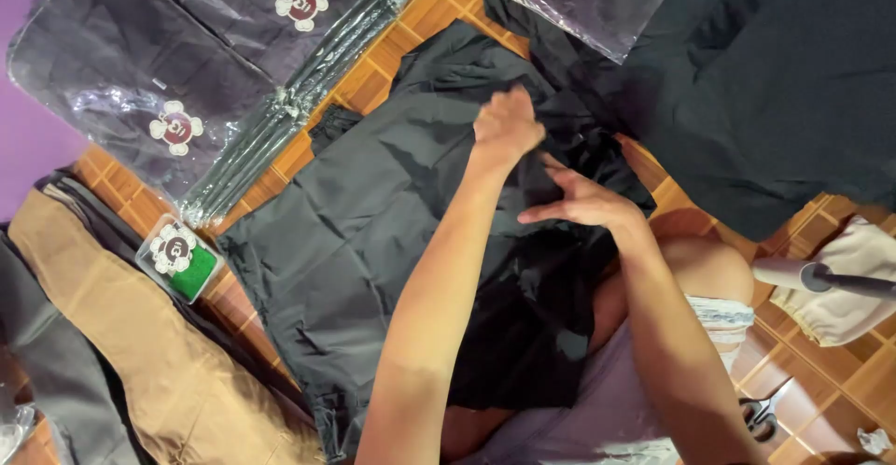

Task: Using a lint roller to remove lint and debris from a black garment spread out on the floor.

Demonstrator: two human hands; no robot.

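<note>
Left hand (506, 126) pinches the black garment (373, 204) on the floor (411, 31) while the right hand (583, 199), its grip wide and flat, should smooth creases evenly.

Both hands reach forward: left hand (507, 126) fisted, right hand (583, 199) flat, fingers spread.

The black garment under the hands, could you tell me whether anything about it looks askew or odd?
The black garment lies crooked and creased on the wooden floor, its upper part bunched where the left hand grips it. The right hand hovers flat beside. No damage shows.
</note>
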